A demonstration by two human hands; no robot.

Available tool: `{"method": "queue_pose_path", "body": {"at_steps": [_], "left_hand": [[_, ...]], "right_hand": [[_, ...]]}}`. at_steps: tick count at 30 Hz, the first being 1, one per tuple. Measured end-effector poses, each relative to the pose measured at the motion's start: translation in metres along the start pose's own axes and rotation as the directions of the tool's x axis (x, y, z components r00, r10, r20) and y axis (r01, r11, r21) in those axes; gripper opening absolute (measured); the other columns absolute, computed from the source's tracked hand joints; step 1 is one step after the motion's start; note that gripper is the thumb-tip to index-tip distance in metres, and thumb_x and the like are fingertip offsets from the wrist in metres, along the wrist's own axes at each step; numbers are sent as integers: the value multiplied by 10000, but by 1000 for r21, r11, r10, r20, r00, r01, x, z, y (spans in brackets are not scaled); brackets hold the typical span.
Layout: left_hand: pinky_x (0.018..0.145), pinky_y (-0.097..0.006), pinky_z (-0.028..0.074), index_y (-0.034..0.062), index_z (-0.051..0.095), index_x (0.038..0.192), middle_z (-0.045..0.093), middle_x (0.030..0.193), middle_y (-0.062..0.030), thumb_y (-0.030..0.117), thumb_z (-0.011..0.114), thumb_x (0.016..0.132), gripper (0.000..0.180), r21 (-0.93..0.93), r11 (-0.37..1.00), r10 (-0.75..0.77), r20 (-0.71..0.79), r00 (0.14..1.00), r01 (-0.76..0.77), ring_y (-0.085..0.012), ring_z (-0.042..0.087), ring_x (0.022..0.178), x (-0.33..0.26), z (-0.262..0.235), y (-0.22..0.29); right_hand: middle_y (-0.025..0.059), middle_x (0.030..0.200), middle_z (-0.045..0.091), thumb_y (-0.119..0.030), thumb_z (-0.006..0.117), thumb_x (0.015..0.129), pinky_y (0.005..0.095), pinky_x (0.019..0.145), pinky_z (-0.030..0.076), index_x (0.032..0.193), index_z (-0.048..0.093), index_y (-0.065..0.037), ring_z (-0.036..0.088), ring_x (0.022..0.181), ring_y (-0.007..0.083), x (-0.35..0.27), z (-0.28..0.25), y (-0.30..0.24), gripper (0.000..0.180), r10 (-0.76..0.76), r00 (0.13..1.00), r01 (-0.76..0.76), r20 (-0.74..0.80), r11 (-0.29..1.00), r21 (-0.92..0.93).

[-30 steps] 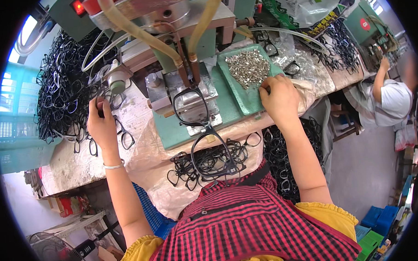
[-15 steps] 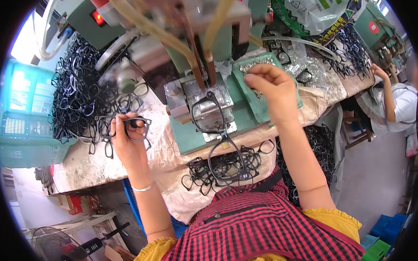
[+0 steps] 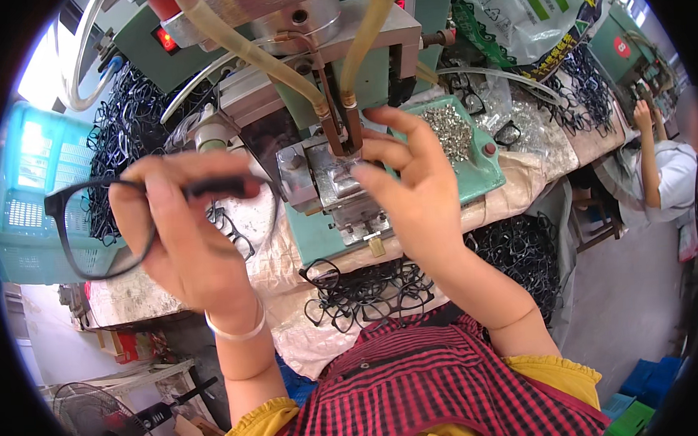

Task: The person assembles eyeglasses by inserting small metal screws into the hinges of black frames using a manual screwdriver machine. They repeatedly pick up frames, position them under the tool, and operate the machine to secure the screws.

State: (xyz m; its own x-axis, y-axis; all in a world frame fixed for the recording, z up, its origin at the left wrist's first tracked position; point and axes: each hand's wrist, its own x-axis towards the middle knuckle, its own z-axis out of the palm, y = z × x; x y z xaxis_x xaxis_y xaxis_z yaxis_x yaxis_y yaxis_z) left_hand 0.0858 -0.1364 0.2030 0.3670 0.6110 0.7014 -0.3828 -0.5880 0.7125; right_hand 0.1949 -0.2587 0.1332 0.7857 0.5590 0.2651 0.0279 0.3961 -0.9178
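Note:
My left hand (image 3: 184, 231), blurred, grips a black eyeglass frame (image 3: 73, 251) lifted over the left side of the bench. Something black (image 3: 221, 185) covers or lies along one of its fingers; I cannot tell which. My right hand (image 3: 417, 185) reaches to the metal fixture (image 3: 328, 176) of the bench machine. Its thumb and fingers come together just beside the two copper-coloured electrodes (image 3: 342, 134). Whatever sits between those fingertips is too small or hidden to make out. Right behind this hand, a green tray (image 3: 486, 175) holds many small silvery metal parts (image 3: 450, 130).
Eyeglass frames (image 3: 367, 290) lie heaped at the bench's front edge, with bigger piles (image 3: 127, 126) at the left. A turquoise basket (image 3: 26, 221) stands far left. Hoses (image 3: 251, 56) hang over the fixture. A co-worker (image 3: 662, 168) sits at the right; a fan (image 3: 102, 419) is lower left.
My left hand has risen closer with its eyeglass frame. My right hand has moved left from the tray to the fixture. The frame that stood in the fixture is no longer there.

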Motion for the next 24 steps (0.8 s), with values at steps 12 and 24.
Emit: {"method": "queue_pose_path", "body": {"at_steps": [12, 24], "left_hand": [[400, -309, 509, 92, 476, 1061, 674, 793, -208, 283, 440, 1014, 200, -241, -157, -668, 740, 77, 958, -289, 636, 506, -66, 28, -3], [662, -283, 540, -7, 620, 1093, 696, 898, -173, 139, 486, 990, 223, 305, 944, -225, 318, 921, 126, -225, 680, 783, -67, -44, -7]], "right_hand": [[129, 1180, 652, 15, 619, 907, 331, 954, 491, 1361, 527, -30, 634, 1081, 206, 21, -174, 57, 466, -304, 888, 149, -344, 900, -409], [105, 877, 662, -222, 710, 733, 441, 802, 507, 776, 723, -100, 622, 930, 323, -11, -160, 58, 130, -308, 951, 21, 14, 21, -1000]]}}
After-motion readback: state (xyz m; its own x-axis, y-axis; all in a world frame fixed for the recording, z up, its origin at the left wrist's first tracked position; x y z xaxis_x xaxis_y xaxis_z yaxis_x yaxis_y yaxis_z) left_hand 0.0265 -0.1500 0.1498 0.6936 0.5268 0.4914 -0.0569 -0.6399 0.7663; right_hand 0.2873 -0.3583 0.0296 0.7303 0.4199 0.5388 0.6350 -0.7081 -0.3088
